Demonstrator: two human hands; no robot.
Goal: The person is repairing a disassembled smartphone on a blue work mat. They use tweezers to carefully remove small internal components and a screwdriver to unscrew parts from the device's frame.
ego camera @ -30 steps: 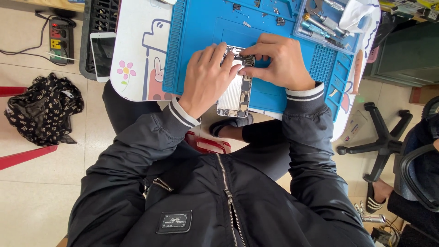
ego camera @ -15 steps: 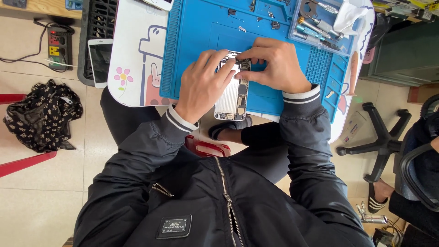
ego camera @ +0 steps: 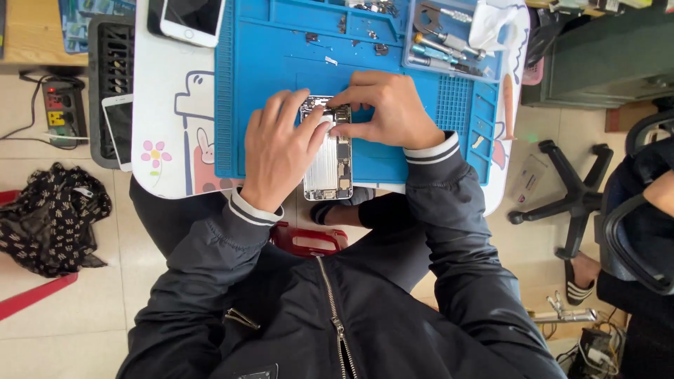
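Note:
An opened phone body (ego camera: 330, 168), silver inside with small boards showing, lies on a blue work mat (ego camera: 267, 84) at the table's near edge. My left hand (ego camera: 277, 151) rests over its left side, fingers spread and pressing down near the top. At the phone's top end my right hand (ego camera: 390, 109) has its fingertips pinched together; any small part between them is hidden. Both sleeves are dark with striped cuffs.
Small tools and a white cloth fill a tray (ego camera: 449, 42) at the mat's far right. A white phone (ego camera: 191, 20) lies far left, another phone (ego camera: 119, 130) beside a black rack. A patterned bag (ego camera: 49, 217) lies on the floor; office chairs (ego camera: 632, 210) stand right.
The view has shifted a little, and both hands have stayed on the phone. My right fingertips have closed in at its top end.

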